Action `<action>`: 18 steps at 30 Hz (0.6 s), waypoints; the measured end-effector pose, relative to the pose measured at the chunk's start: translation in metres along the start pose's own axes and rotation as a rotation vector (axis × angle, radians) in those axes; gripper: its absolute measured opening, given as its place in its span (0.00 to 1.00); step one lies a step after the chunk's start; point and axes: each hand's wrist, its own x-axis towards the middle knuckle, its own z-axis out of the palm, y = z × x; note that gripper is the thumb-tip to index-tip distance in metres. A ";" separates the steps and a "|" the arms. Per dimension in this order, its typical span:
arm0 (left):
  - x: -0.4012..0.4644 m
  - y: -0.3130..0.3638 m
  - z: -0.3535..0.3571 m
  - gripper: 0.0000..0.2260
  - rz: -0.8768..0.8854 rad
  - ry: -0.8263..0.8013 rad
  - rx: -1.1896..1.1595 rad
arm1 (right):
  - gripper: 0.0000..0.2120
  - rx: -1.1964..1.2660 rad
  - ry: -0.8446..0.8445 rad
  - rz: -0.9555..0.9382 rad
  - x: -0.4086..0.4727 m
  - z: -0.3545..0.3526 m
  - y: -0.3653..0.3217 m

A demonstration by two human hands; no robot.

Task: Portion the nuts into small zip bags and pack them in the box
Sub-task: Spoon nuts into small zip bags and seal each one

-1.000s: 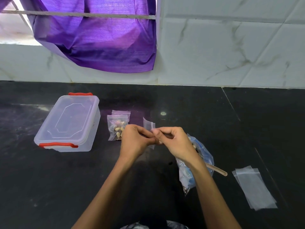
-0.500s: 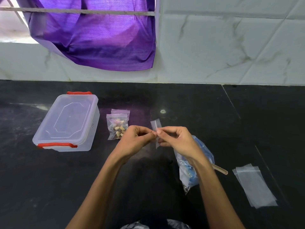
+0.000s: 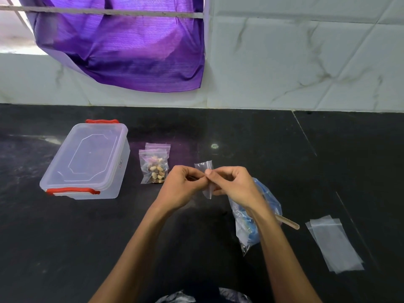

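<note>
Two hands meet above the middle of the black table (image 3: 240, 136), both forearms reaching in from the lower edge of the view. The left hand (image 3: 181, 186) has its fingers curled inward and pinches the left edge of a small empty zip bag (image 3: 206, 179). The right hand (image 3: 234, 182) pinches the same bag from the right side between thumb and forefinger, with the remaining fingers curled beneath. The bag is held clear of the table, roughly upright, its top corner projecting above the fingertips and its lower corner hanging below them.

Filled zip bags (image 3: 155, 166), containing pale nuts, lie flat on the table just left of the left hand; two bags overlap, one partly under the other. Further left stands the clear plastic box (image 3: 87, 160), lid on, with a red latch at its near end and another at its far end.

Under the right forearm lies a larger crumpled clear bag (image 3: 247, 228) with blue content visible inside; its contents cannot be identified further. A wooden stick (image 3: 288, 221) projects from beside this bag toward the right. Well to the right, a stack of flat empty zip bags (image 3: 334, 243) lies on the table.

The table is dark, glossy stone with a seam line running toward the far right. Behind it rises a wall of white marble-pattern tiles (image 3: 306, 62). A purple cloth (image 3: 122, 47) hangs at the upper left, with a horizontal bar crossing in front of it.
</note>
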 end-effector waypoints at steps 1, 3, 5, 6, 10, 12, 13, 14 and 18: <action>0.000 0.000 0.001 0.09 0.000 0.033 0.015 | 0.09 -0.007 0.002 -0.003 0.001 0.000 0.001; 0.000 0.001 0.004 0.08 0.004 0.098 0.034 | 0.08 -0.013 -0.015 0.003 0.001 0.000 0.000; 0.001 0.000 0.006 0.09 0.015 0.157 0.069 | 0.07 -0.026 -0.019 -0.010 -0.001 0.001 -0.002; 0.001 -0.001 0.008 0.10 0.016 0.190 0.085 | 0.07 -0.036 0.001 -0.018 -0.002 0.003 -0.003; 0.002 -0.002 0.017 0.11 0.011 0.298 0.162 | 0.06 -0.226 0.196 -0.042 -0.001 0.010 -0.002; 0.001 -0.001 0.019 0.11 0.004 0.323 0.217 | 0.05 -0.351 0.246 -0.066 -0.002 0.011 -0.002; 0.001 -0.001 0.018 0.11 0.000 0.333 0.238 | 0.05 -0.392 0.254 -0.068 -0.003 0.011 -0.003; 0.001 -0.002 0.017 0.11 -0.002 0.335 0.258 | 0.04 -0.419 0.254 -0.060 -0.004 0.010 -0.003; 0.002 -0.005 0.014 0.08 0.045 0.278 0.347 | 0.02 -0.454 0.233 -0.006 -0.002 0.009 -0.003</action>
